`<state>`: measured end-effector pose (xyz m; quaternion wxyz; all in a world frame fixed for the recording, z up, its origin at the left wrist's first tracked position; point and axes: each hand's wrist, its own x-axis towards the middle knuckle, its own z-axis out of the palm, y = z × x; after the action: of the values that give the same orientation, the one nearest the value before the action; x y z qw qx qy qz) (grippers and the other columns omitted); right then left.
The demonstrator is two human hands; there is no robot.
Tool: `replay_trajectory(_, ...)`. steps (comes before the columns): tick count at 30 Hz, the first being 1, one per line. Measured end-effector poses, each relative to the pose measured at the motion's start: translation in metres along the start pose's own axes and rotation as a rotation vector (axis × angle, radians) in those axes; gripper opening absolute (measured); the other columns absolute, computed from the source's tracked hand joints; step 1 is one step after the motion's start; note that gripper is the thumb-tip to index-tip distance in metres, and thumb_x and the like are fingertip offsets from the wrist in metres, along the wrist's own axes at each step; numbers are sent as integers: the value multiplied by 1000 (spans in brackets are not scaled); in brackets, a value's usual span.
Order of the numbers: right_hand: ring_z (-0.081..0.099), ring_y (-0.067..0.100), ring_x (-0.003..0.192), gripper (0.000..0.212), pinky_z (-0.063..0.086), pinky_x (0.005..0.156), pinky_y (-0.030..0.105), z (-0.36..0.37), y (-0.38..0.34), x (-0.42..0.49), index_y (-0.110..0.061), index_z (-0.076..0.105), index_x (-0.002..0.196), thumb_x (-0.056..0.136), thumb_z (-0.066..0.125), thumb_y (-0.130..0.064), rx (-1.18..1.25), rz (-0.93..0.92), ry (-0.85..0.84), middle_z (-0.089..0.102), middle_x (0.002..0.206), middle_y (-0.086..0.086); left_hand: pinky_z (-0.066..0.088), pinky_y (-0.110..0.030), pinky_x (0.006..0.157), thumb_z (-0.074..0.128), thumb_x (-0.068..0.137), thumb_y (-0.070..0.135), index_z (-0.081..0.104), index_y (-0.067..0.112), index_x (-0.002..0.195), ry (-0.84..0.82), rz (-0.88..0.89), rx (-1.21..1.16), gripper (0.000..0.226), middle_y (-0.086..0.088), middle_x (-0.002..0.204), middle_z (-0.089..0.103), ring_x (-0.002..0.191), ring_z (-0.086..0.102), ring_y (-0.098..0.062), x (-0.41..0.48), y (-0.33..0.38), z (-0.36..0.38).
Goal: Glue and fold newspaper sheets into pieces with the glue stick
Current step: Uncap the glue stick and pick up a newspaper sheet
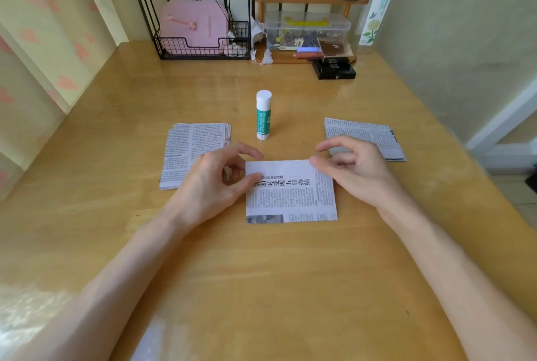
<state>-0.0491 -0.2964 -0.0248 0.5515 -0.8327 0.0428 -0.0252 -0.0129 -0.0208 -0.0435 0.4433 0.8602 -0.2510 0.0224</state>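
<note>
2 arms in view, both bare from the near frame edge up to the wrist. Left forearm sits at near left, right forearm at near right. Left hand and right hand are bare too, with slim fingers. Nails too small to read. Near-left corner is washed out by glare, so arm detail there is unreadable.

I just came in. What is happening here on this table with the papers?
A person works on one newspaper sheet lying flat on the wooden table. The left hand and the right hand each rest a thumb near its top corners, fingers loosely curled. The glue stick stands upright and capped behind it, untouched. A stack of sheets lies to the left, a thinner pile to the right.
</note>
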Motion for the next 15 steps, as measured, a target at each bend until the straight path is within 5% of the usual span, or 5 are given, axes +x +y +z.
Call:
replay_trajectory(8, 48, 9, 58, 23, 45, 64, 22, 5, 13, 5, -28, 73, 102, 85, 88, -30, -271, -164, -13, 58, 61, -8, 44, -25, 86, 79, 86, 45, 71, 34, 115, 31, 163, 255, 32, 12, 108, 63, 106, 51, -16, 0, -5, 0)
replay_trajectory(15, 55, 12, 76, 33, 49, 73, 32, 12, 10, 6, -33, 74, 106, 78, 92, -31, -430, -333, 64, 62, 87, -14, 43, -29, 91, 75, 84, 56, 76, 37, 98, -8, 191, 317, 23, 14, 112, 56, 106, 45, -11, 0, -16, 4)
